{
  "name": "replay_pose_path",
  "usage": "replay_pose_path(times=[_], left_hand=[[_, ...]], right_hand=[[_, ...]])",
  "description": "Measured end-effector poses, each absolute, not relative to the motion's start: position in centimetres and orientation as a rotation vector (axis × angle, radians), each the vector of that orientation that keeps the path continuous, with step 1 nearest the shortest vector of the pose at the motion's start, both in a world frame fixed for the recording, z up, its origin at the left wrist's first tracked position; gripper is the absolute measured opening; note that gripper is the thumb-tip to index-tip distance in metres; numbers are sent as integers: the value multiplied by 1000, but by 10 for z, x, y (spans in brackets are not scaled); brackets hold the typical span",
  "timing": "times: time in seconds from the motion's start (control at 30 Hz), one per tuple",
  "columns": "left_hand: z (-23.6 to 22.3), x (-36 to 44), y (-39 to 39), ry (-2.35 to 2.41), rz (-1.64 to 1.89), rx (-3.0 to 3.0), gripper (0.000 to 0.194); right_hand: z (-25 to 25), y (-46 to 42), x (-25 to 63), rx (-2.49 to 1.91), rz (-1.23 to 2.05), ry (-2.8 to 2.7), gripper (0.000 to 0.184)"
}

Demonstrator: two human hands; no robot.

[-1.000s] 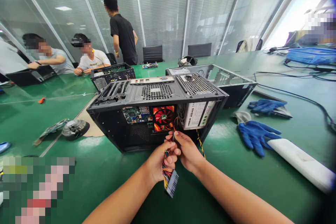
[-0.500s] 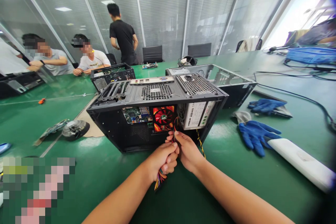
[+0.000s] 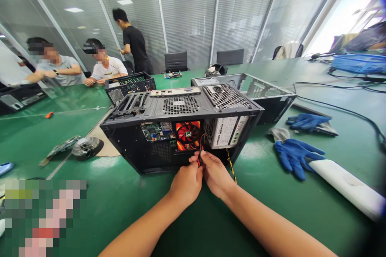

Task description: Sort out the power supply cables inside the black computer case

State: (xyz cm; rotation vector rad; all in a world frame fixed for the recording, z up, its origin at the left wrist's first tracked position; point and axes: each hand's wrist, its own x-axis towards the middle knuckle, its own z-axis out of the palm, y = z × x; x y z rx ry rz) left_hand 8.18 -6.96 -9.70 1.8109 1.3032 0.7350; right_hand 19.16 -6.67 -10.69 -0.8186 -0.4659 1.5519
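Note:
Right in front of me a black computer case (image 3: 181, 118) lies with its open side toward me. Inside it show a motherboard (image 3: 157, 131), a red cooling fan (image 3: 188, 133) and a silver power supply (image 3: 229, 131). My left hand (image 3: 186, 182) is closed around the bundle of power supply cables, its back turned up so that most of the bundle is hidden. My right hand (image 3: 214, 170) pinches the same cables (image 3: 201, 144) just above, where red and black wires show. A yellow and black twisted wire (image 3: 230, 164) hangs beside my right wrist.
Blue work gloves (image 3: 297, 154) and a long white object (image 3: 345, 186) lie at right. Another open case (image 3: 271, 102) stands behind mine, with a smaller one (image 3: 129, 84) at back left. A round metal part (image 3: 86, 147) sits at left. Several people are across the table.
My left hand has turned over, and the dangling cable connector has swung out of sight beneath it. My right hand stays in place. The standing person in black has moved and turned.

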Motion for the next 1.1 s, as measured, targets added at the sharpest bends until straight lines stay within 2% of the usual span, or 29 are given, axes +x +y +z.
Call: replay_pose_path(times=[0.13, 0.27, 0.37, 0.67, 0.87, 0.97, 1.1], left_hand=[[-87, 81, -70, 1049, 527, 1316, 30], [-77, 77, -68, 748, 468, 885, 28], [-77, 74, -65, 616, 406, 733, 27], [-93, 68, -59, 304, 417, 447, 26], [-92, 74, -66, 580, 473, 651, 26], [-94, 80, -70, 883, 578, 1010, 32], [-95, 84, -70, 1195, 598, 1645, 29]], right_hand=[[-102, -68, 193, -811, 1578, -436, 26], [-99, -68, 197, -738, 1688, -446, 26], [-98, -67, 199, -700, 1792, -466, 32], [-101, -65, 196, -729, 1754, -478, 30], [-102, -66, 195, -721, 1730, -468, 30], [-101, -67, 194, -748, 1717, -469, 29], [-102, -68, 193, -751, 1716, -445, 27]])
